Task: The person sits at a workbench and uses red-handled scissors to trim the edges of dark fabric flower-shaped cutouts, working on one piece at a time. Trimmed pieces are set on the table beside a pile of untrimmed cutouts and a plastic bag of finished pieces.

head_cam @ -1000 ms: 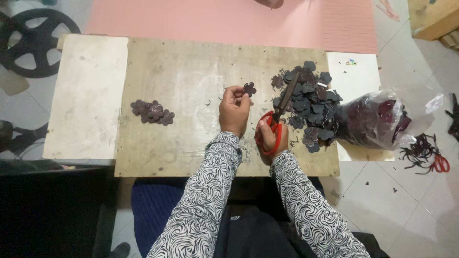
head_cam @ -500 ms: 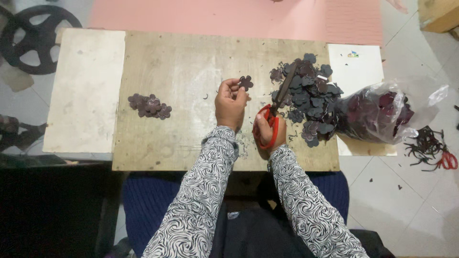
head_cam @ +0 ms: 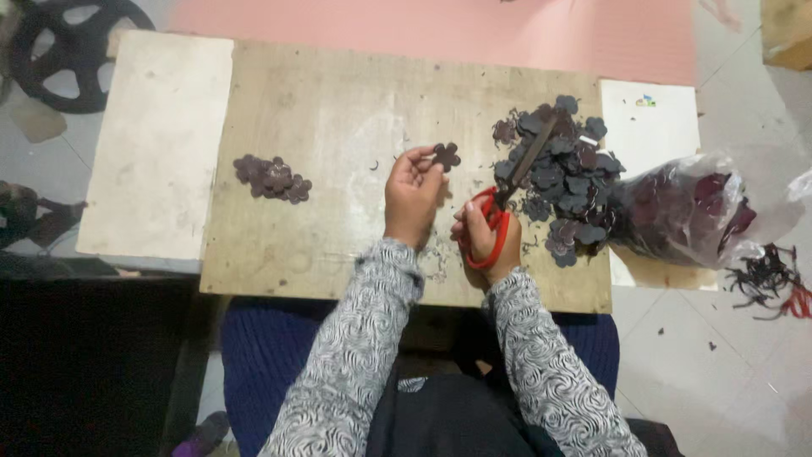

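A small heap of dark flower shapes lies on the wooden bench. Left of the bench sits a black wheel; right of it, a clear plastic bag and dark scraps on the floor.

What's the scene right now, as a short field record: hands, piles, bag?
left hand: pinches a dark flower cutout above the board
right hand: grips red scissors, blades lying toward the big pile
small pile: left part of board, apart from hands
bag: clear plastic, dark pieces inside, right of big pile
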### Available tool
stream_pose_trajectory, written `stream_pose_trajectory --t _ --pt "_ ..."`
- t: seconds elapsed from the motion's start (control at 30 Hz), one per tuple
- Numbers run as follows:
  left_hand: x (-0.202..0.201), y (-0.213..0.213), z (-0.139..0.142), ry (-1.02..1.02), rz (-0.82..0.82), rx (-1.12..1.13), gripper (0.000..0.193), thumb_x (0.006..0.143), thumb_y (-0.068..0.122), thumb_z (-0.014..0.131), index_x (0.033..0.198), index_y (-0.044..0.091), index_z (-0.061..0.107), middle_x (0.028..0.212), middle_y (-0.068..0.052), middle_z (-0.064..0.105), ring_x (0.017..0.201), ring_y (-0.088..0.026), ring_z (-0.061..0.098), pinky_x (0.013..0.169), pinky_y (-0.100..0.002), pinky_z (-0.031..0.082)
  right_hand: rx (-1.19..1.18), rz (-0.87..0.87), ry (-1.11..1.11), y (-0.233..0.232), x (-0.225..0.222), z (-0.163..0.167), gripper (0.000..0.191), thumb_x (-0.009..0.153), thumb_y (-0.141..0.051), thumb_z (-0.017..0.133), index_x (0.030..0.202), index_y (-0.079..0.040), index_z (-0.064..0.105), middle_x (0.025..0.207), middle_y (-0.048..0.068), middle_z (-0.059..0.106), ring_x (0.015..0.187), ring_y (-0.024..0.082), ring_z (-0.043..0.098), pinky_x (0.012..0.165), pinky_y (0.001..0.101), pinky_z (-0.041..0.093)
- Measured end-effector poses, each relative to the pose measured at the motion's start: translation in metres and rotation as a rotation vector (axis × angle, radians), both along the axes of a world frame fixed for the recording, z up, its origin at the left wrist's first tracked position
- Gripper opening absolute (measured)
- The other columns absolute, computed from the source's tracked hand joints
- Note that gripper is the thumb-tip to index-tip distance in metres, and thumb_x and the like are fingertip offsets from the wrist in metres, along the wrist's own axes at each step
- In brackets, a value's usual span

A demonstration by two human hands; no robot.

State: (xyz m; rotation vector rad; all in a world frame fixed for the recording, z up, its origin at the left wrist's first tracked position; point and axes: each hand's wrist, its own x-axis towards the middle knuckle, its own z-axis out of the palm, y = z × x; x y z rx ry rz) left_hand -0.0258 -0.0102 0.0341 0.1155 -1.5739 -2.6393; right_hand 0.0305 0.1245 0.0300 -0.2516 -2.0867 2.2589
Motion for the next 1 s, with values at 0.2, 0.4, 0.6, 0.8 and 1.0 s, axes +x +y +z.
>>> stream_pose_trajectory --t 0.2,0.4,0.6,0.8,1.0 --pt "0.028 -0.015 0.038 0.108 -0.103 0.023 0.033 0.097 -0.003 0.064 0.129 -0.002 0.055 0.098 -0.006 0.068 0.084 -0.01 0.067 0.077 -0.023 0.057 0.015 -0.031 0.123 -0.014 0.011 0.026 0.021 0.104 -0.021 0.064 0.1 0.0 0.063 0.083 0.007 0.07 0.065 0.013 0.06 0.06 0.0276 0.05" --pt "0.05 -0.021 0.075 0.193 -0.168 -0.008 0.034 0.097 -0.005 0.065 0.13 -0.004 0.056 0.099 -0.007 0.067 0.086 -0.009 0.064 0.077 -0.023 0.055 -0.139 -0.08 0.359 -0.016 0.007 0.077 0.016 0.1 -0.006 0.067 0.107 -0.004 0.053 0.102 0.007 0.063 0.084 0.013 0.064 0.075 0.0291 0.056" --pt "0.06 -0.02 0.088 0.12 -0.237 0.251 0.022 0.099 0.006 0.069 0.117 -0.005 0.063 0.103 -0.008 0.071 0.088 -0.011 0.068 0.081 -0.027 0.059 -0.197 -0.063 0.322 -0.03 0.022 0.111 0.017 0.1 -0.002 0.067 0.108 -0.004 0.053 0.1 0.009 0.063 0.083 0.013 0.063 0.076 0.0301 0.056" --pt "0.063 -0.026 0.098 -0.008 -0.136 0.132 0.02 0.1 0.015 0.07 0.113 -0.001 0.067 0.098 -0.005 0.072 0.085 -0.009 0.067 0.069 -0.021 0.051 -0.108 0.034 0.239 -0.032 0.035 0.123 0.016 0.098 -0.006 0.068 0.106 -0.005 0.054 0.094 0.006 0.064 0.077 0.013 0.06 0.069 0.027 0.051" --pt "0.067 -0.026 0.112 -0.007 -0.094 0.13 0.021 0.098 0.016 0.07 0.111 0.0 0.067 0.094 -0.005 0.072 0.083 -0.012 0.07 0.064 -0.022 0.053 0.018 0.179 0.07 -0.029 0.054 0.126 0.019 0.096 -0.012 0.071 0.106 -0.005 0.056 0.098 0.002 0.06 0.085 0.01 0.056 0.075 0.0253 0.048"
